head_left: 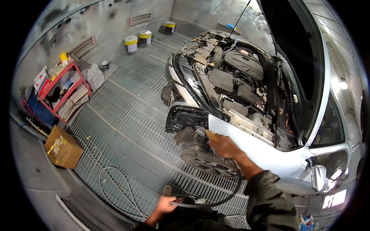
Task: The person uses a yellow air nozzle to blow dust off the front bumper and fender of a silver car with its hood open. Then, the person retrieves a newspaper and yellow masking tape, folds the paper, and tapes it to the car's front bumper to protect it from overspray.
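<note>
My right hand (pixel 221 144) grips a tool with a yellowish handle (pixel 210 134); its pale front end is beside the black trim (pixel 181 117) at the front of the silver fender (pixel 250 142). The tool's exact kind is unclear. Below, my left hand (pixel 165 204) is closed around a dark hose (pixel 200 205), which loops up to the right beside the wheel (pixel 204 163). The car's hood (pixel 296 46) stands raised over the exposed engine bay (pixel 243 65), and the front end shows bare parts.
A red shelf cart (pixel 69 86) holds supplies at the left, beside a cardboard box (pixel 65 150). Several paint cans (pixel 131 46) line the back wall. A pale hose (pixel 115 181) lies looped on the grated floor (pixel 135 115). The side mirror (pixel 318 177) juts out at the right.
</note>
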Tool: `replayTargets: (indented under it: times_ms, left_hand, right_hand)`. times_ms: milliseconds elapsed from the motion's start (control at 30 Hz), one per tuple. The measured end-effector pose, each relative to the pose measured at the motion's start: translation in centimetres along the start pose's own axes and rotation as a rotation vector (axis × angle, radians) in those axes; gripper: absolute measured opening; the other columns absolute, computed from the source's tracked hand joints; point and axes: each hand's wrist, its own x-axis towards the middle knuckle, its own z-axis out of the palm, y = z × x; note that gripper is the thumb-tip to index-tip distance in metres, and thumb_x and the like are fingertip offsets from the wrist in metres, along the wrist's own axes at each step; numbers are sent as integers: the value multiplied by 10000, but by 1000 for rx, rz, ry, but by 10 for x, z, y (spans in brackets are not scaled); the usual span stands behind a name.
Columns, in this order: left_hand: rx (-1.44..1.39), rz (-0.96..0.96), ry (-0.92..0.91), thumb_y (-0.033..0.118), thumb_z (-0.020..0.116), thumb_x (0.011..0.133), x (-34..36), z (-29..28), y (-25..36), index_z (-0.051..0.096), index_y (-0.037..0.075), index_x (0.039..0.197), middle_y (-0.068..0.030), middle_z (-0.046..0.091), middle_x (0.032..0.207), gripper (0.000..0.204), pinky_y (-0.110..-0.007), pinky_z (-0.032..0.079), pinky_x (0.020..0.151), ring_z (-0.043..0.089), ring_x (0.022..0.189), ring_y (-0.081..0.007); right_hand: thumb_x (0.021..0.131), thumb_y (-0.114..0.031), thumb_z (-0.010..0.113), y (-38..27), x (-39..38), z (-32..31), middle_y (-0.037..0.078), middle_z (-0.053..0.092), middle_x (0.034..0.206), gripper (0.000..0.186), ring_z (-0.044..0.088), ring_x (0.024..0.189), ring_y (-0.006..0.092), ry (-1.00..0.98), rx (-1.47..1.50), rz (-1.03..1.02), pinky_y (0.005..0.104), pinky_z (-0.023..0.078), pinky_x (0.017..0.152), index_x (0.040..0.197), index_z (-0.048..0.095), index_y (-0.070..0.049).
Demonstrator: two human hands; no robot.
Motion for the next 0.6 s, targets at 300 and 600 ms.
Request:
replayTargets:
  times_ms: [300, 600]
  left_hand:
    - [-122, 287, -300, 245, 739, 855, 46, 40, 110, 550, 32, 634, -144, 545, 572, 360, -381, 398, 482, 548, 501, -313]
    - [-65, 186, 12, 180, 756, 837, 44, 73, 132, 548, 19, 627, -153, 485, 542, 337, -377, 359, 448, 451, 475, -332]
  right_hand:
    - [959, -337, 588, 98, -42, -92, 35, 577, 629, 298, 570, 468, 137, -2, 713, 446, 273, 428, 408, 878, 563, -51]
    - [962, -363, 576, 111, 26, -75, 4, 544, 635, 270, 537, 467, 107, -121, 864, 200, 272, 407, 407, 956, 552, -95]
